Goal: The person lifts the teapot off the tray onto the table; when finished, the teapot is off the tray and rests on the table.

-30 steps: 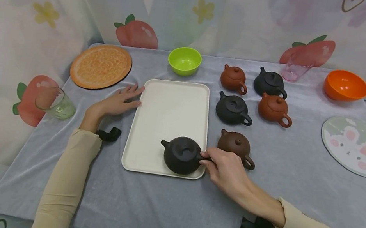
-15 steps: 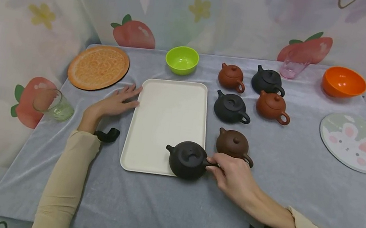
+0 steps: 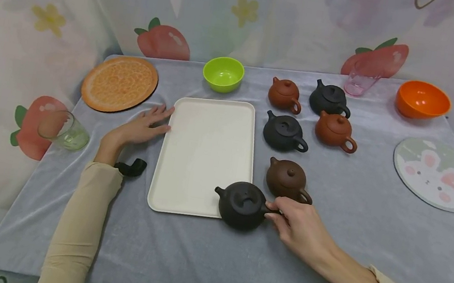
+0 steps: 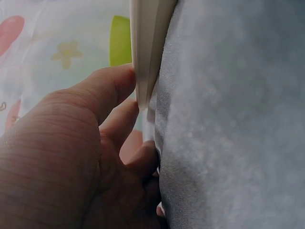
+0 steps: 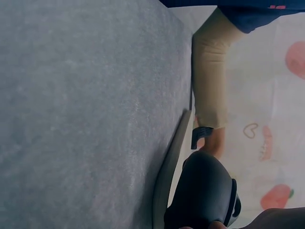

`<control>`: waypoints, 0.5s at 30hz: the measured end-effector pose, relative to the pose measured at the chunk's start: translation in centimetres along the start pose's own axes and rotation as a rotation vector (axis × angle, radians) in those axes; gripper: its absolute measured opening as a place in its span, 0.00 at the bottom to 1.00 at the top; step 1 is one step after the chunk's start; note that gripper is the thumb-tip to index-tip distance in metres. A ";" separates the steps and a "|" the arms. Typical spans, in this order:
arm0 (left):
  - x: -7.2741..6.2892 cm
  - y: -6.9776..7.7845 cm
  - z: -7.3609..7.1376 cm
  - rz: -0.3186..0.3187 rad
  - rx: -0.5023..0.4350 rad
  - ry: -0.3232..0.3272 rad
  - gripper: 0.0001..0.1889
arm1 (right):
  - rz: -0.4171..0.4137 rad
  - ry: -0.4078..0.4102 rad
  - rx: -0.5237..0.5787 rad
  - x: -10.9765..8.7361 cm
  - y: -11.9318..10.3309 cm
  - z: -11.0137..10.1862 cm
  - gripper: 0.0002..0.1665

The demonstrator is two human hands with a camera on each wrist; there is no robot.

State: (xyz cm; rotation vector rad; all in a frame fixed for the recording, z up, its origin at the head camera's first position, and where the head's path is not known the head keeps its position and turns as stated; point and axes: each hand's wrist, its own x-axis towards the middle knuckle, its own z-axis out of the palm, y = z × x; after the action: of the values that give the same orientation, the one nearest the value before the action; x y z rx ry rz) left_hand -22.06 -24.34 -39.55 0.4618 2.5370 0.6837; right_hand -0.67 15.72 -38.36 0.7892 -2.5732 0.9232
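Observation:
At the near right corner of the cream tray [image 3: 207,158], my right hand [image 3: 306,231] pinches the handle of a black teapot [image 3: 242,206]. Its spout points left, and its body overlaps the tray's corner. In the right wrist view the teapot [image 5: 202,191] appears at the tray's edge, with only bits of my fingertips showing. My left hand [image 3: 136,127] lies along the tray's left side, fingers fairly straight. In the left wrist view, thumb and a fingertip touch the tray's rim [image 4: 145,57]. Just behind my right hand sits a dark brown teapot [image 3: 287,179].
Right of the tray stand a black teapot [image 3: 283,133], another black one [image 3: 329,99] and reddish-brown teapots [image 3: 334,129]. A green bowl [image 3: 222,75], orange bowl [image 3: 422,101], pink glass [image 3: 360,83], green glass [image 3: 71,133], bread-patterned round mat [image 3: 120,84] and rabbit mat [image 3: 437,175] surround them.
My right hand has carried the black teapot rightward and slightly nearer, from over the tray to its near right corner. The left hand has stayed at the tray's edge.

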 end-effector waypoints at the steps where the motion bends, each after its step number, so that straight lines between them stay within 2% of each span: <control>1: 0.0 0.0 0.0 0.000 0.000 0.001 0.36 | 0.002 0.000 -0.002 -0.1 0.0 -0.1 0.13; 8: 0.1 -0.3 0.0 0.003 -0.004 -0.005 0.37 | 0.014 0.009 -0.021 -1.0 0.0 -0.7 0.13; 15: 0.3 -0.5 0.0 -0.005 0.000 -0.006 0.36 | 0.076 -0.005 -0.040 -1.9 0.0 -1.5 0.14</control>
State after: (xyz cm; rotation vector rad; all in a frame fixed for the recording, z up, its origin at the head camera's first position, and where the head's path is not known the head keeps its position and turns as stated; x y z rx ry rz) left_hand -22.38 -24.62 -39.87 0.4566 2.5320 0.6795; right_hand 0.97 17.41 -38.09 0.6882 -2.6332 0.8891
